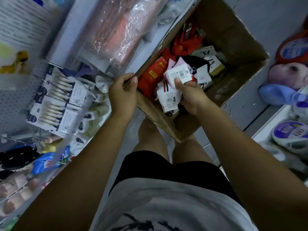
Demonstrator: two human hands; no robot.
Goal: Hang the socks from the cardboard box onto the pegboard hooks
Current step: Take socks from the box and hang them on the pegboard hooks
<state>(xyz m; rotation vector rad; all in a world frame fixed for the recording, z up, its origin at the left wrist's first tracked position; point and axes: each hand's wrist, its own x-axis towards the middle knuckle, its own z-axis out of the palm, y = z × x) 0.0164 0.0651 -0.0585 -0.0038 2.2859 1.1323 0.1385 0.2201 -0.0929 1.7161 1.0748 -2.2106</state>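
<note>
Head view, looking straight down past a white printed shirt and black shorts to the floor.

- Open brown cardboard box sits on the grey floor just ahead of the person's bare legs, flaps up.
- Left grip: fingers curled over the box's near-left rim, thumb on the inner side. Holding the box edge.
- Right grip: down inside the box, closed on a pair of pink socks with a white barcode card. The thumb presses on the card; the fingers are hidden beneath.
- White socks with a navy-and-red stripe and paper label lie right against this grip's left side. Cannot tell whether they are held too.
- Loose in the box: a flat red sock pack with yellow print leaning on the left wall, more red socks further back, black socks and white-carded pairs towards the middle. Bare cardboard floor shows at the right.
- Grey perforated pegboard stands to the left. Its wire hooks carry rows of carded pale socks.
- Above that, a pink roll in clear plastic wrap.
- Right edge: a blue plush toy and round purple-labelled packs on a low shelf.
</note>
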